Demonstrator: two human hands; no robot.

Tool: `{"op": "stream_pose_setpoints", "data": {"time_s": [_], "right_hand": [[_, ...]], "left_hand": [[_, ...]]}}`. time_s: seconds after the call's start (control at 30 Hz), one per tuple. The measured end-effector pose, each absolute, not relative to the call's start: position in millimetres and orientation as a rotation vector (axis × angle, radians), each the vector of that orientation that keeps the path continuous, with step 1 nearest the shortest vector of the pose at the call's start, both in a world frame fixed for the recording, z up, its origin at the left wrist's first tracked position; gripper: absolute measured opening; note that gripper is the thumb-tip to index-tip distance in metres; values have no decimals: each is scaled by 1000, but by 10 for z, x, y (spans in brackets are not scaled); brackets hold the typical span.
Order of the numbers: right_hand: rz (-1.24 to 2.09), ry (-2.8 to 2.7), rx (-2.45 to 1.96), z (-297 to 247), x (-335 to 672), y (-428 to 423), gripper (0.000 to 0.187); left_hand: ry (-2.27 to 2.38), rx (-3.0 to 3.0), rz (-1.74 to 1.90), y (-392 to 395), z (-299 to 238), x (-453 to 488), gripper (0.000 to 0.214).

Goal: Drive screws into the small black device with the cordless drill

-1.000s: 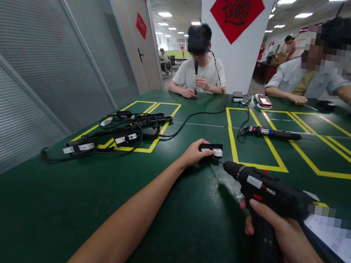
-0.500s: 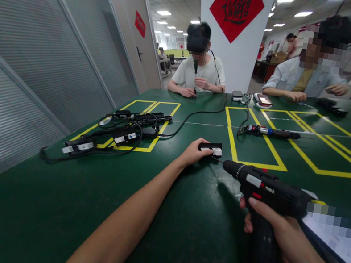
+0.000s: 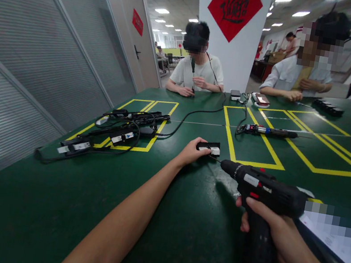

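My left hand (image 3: 191, 152) is closed on a small black box-shaped part (image 3: 215, 147) with a white label or face, holding it against the green table (image 3: 133, 219). In my right hand (image 3: 270, 218) is a black cordless drill (image 3: 264, 188), gripped by its handle. A thin bit (image 3: 214, 158) runs left from the chuck, its tip at the near side of the black part beside my left fingers. Whether the tip sits in a screw or hole is too small to tell.
Black devices with cables (image 3: 124, 133) lie at left within yellow tape. A pen-like electric tool (image 3: 269, 131) rests beyond the drill. Papers (image 3: 336, 239) lie at right. Two people sit across; one holds a screwdriver (image 3: 193, 67). A black rack-like object (image 3: 327, 107) stands far right.
The whole view has shifted slightly, while both my hands keep the same hold on the part and drill. The person at far right has drawn one hand in toward the chest.
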State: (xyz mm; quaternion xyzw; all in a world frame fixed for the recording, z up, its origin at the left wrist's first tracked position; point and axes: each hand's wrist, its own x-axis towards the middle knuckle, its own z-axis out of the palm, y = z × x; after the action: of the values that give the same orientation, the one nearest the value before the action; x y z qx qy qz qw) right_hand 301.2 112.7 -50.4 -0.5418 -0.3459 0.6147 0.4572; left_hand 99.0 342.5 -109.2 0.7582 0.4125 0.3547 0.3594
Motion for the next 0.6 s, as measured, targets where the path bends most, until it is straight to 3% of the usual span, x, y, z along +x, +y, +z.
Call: {"op": "stream_pose_setpoints", "data": {"time_s": [0.6], "right_hand": [[1595, -788, -1186, -546, 2990, 1127, 33]], "left_hand": [[1071, 1963, 910, 3436, -1091, 981, 45]]}}
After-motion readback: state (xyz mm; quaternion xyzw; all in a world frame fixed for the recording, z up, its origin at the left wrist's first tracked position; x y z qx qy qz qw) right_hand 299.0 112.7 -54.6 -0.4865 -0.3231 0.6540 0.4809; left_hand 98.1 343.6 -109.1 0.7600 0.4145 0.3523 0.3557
